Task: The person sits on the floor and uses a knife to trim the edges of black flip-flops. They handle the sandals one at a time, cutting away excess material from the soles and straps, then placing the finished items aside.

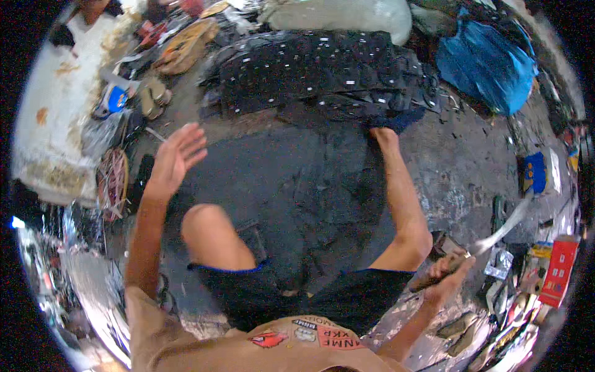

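My left hand (pixel 178 158) is raised beside my bent left knee, its fingers stretched out and nothing in it. Off to my right, my right hand (pixel 445 276) is closed around a long tool (pixel 501 234) with a dark handle. The tool's pale, shiny end looks like a blade and is smeared by motion, so its exact kind does not show. A dark sheet (pixel 279 173) lies flat on the floor between my legs, touched by neither hand. Beyond it are rows of black pieces (pixel 310 68) with small white marks.
A blue plastic bag (pixel 486 65) stands at the far right, and a pale sack (pixel 334 13) lies at the back. Sandals (pixel 153 98) sit at the left near a whitish worn block (pixel 56 124). A red box (pixel 559 271) and mixed clutter line the right side.
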Motion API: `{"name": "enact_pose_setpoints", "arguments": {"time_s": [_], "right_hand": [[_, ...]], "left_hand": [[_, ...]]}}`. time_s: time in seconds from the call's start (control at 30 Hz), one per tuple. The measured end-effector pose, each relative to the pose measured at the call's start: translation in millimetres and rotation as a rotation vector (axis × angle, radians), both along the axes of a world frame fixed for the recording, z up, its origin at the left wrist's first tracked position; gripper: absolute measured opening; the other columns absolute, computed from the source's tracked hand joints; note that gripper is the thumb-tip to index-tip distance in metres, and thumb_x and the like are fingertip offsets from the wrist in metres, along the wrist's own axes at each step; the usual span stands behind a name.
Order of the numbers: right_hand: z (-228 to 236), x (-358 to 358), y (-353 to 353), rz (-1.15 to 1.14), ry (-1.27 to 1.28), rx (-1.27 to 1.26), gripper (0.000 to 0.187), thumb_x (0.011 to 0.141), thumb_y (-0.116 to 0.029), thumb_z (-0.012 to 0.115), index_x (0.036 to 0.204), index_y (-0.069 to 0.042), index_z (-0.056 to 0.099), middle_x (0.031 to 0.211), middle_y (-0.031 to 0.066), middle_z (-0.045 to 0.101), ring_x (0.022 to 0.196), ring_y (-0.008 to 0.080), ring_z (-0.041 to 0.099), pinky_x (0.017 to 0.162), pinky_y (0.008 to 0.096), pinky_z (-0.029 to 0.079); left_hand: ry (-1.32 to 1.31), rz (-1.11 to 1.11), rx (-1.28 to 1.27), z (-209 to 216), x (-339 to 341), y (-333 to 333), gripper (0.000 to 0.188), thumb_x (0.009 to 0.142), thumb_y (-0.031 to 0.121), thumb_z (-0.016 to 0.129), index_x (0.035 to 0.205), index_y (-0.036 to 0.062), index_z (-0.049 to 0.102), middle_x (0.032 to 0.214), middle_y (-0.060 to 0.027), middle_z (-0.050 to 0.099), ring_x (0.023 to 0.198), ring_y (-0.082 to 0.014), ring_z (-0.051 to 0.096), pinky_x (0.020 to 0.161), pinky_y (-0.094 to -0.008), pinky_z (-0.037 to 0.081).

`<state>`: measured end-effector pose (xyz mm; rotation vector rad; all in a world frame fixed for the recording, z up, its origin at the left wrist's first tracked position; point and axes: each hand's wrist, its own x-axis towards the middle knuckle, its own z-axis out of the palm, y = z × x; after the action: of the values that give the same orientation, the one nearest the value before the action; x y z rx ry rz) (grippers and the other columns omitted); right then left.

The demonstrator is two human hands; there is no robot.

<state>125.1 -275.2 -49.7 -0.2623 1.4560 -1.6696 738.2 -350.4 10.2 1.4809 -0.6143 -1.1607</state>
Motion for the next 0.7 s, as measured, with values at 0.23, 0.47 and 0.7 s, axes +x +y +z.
{"name": "enact_pose_setpoints", "arguments": {"time_s": [0.23, 0.47, 0.7], "right_hand": [[-79, -71, 18, -0.343, 0.104, 0.2, 0.043, 0.107, -0.054, 0.049, 0.104, -0.011, 0.055, 0.064, -0.0012, 0.042, 0.05, 0.0108, 0.039, 0.046, 0.0282, 0.032], [-113, -97, 65, -0.288, 0.411, 0.401, 0.04, 0.101, -0.05, 0.063, 0.106, -0.011, 0.056, 0.066, -0.0009, 0.045, 0.049, 0.0117, 0.04, 0.046, 0.0292, 0.034], [-53, -48, -65, 0.149, 0.724, 0.015, 0.029, 0.092, -0.017, 0.078, 0.117, -0.004, 0.072, 0.086, -0.0005, 0.066, 0.066, 0.0059, 0.054, 0.058, 0.0247, 0.044]], "left_hand": [[-1.18, -0.498, 0.029, -239, -107, -319, 0.057, 0.088, 0.034, 0.077, 0.131, -0.0006, 0.062, 0.121, -0.0184, 0.072, 0.114, -0.0343, 0.068, 0.095, -0.0418, 0.054], [-0.976, -0.399, -0.127, -201, -235, -311, 0.035, 0.084, 0.031, 0.083, 0.106, 0.0058, 0.071, 0.119, -0.0126, 0.071, 0.112, -0.0349, 0.066, 0.098, -0.0532, 0.046], [-1.182, -0.597, -0.72, 95, -200, -224, 0.028, 0.093, 0.019, 0.075, 0.115, 0.0032, 0.07, 0.105, -0.0156, 0.076, 0.101, -0.0257, 0.074, 0.091, -0.0365, 0.054]]}}
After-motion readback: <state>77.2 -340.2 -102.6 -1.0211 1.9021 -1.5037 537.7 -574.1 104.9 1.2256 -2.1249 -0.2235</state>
